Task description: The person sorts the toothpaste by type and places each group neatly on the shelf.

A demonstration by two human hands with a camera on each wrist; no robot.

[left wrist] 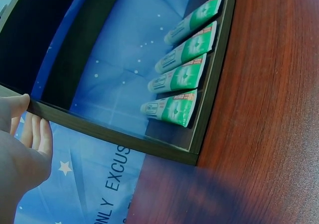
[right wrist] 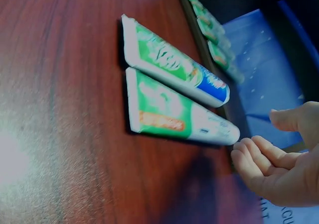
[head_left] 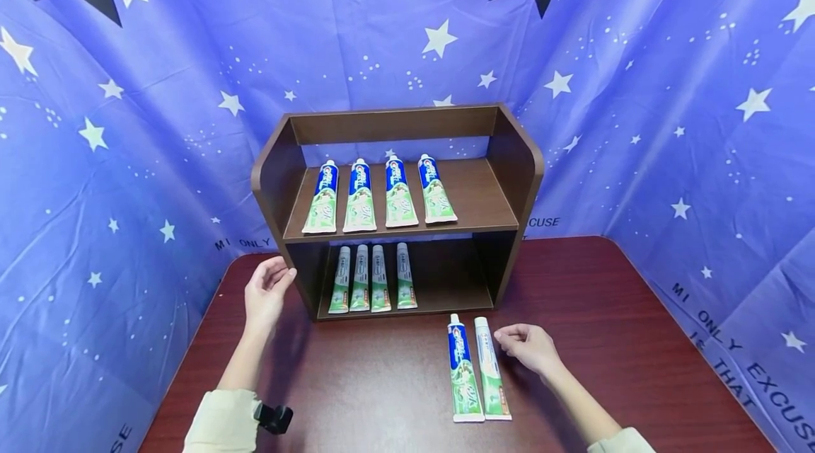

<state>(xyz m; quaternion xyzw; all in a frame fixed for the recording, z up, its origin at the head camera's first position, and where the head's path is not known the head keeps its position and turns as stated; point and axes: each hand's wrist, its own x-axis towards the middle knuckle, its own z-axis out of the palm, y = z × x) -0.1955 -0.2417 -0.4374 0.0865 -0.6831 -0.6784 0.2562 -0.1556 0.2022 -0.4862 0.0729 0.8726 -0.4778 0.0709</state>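
Note:
My left hand [head_left: 266, 295] is at the left side panel of a brown two-tier shelf [head_left: 407, 232], the thumb on its front edge and the fingers against the outer face. My right hand [head_left: 530, 347] hovers loosely curled and holding nothing, fingertips close to the cap of a white-and-green toothpaste tube [head_left: 492, 375]. Beside that tube, on its left, lies a blue-and-green toothpaste tube [head_left: 465, 371]; both lie on the table with caps toward the shelf. In the right wrist view the thumb stands apart from the fingers [right wrist: 259, 159].
Several blue-and-green tubes [head_left: 360, 196] lie in a row on the upper tier, left of its right end. Several smaller grey-green tubes [head_left: 360, 279] line the lower tier's left part. A starry blue curtain [head_left: 382, 28] hangs behind the dark red table [head_left: 586, 297].

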